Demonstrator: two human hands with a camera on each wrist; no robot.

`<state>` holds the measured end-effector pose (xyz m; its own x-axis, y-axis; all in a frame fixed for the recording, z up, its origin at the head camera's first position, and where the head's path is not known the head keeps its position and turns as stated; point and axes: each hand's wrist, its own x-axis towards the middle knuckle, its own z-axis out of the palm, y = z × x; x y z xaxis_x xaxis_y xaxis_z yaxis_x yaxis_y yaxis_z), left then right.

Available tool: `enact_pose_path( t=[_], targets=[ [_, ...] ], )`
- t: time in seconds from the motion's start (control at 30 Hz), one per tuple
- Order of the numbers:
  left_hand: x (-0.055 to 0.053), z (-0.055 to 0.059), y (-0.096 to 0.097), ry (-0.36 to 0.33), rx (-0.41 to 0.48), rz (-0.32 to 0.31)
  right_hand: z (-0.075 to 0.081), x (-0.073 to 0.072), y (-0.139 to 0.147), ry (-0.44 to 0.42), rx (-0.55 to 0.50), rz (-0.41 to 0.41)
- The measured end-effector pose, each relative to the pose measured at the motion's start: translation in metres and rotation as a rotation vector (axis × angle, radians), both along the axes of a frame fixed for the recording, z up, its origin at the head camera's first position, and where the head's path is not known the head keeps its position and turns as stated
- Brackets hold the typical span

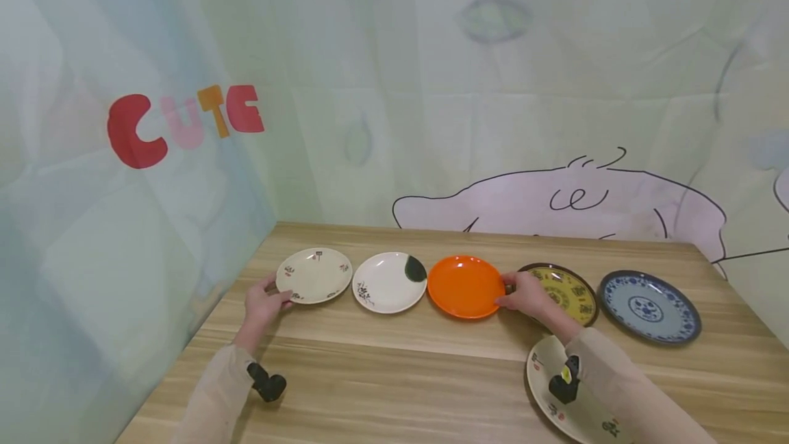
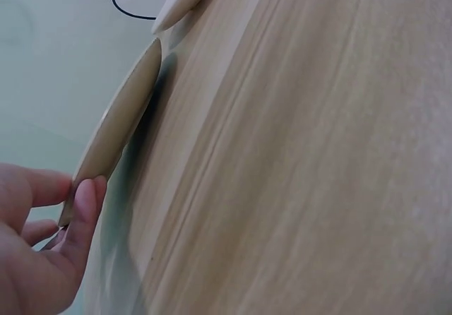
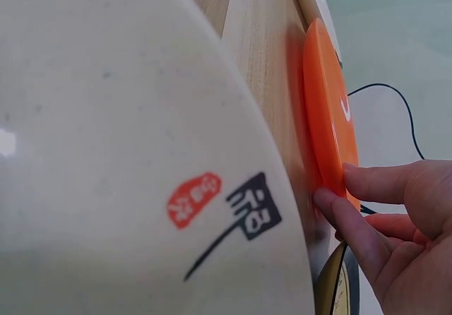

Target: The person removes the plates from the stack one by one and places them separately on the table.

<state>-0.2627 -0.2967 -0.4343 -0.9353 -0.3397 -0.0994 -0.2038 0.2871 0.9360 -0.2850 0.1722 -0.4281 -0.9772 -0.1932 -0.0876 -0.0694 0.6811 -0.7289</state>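
Note:
At the far left of the row, my left hand (image 1: 265, 303) pinches the rim of a cream plate (image 1: 317, 276) with small dark and red marks. In the left wrist view, thumb and fingers of the left hand (image 2: 46, 251) grip the edge of this plate (image 2: 120, 121). My right hand (image 1: 531, 295) pinches the right rim of an orange plate (image 1: 465, 286). The right wrist view shows its thumb and index finger on either side of the orange rim (image 3: 328, 117). Between these two lies a white plate (image 1: 390, 286) with a dark green patch.
Right of the orange plate, a yellow patterned plate (image 1: 573, 293) is partly covered by my right hand. Beyond it lies a blue-and-white plate (image 1: 650, 307). Another cream plate (image 1: 585, 416) sits under my right forearm. A printed curtain (image 1: 370, 122) hangs behind the wooden table (image 1: 382, 389).

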Motion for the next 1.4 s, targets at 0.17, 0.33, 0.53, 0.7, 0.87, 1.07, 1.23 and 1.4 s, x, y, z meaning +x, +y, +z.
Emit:
enact_pose_path(
  t=[0.17, 0.33, 0.53, 0.7, 0.87, 1.07, 1.23, 1.4],
  targets=[
    [0.001, -0.001, 0.001, 0.005, 0.022, -0.010, 0.000, 0.001, 0.000, 0.003, 0.007, 0.006],
    [0.002, -0.003, 0.003, 0.007, 0.035, -0.019, 0.001, 0.000, -0.001, -0.002, 0.013, 0.009],
    [0.002, -0.004, 0.003, 0.001, 0.040, -0.033, 0.002, -0.001, -0.003, -0.061, -0.036, -0.024],
    [0.002, -0.007, 0.002, -0.003, 0.046, -0.051, 0.003, -0.002, -0.006, -0.096, -0.068, -0.049],
    [0.001, -0.009, 0.000, -0.013, 0.028, -0.053, 0.003, 0.000, -0.007, -0.139, -0.127, -0.056],
    [0.002, -0.010, -0.002, -0.013, 0.005, -0.062, 0.002, 0.001, -0.008, -0.170, -0.154, -0.067],
    [0.003, -0.011, -0.003, -0.015, -0.002, -0.068, -0.001, 0.002, -0.008, -0.154, -0.186, -0.090],
    [0.002, -0.013, -0.006, -0.028, 0.018, -0.074, -0.004, 0.002, -0.008, -0.134, -0.230, -0.121]
  ],
)
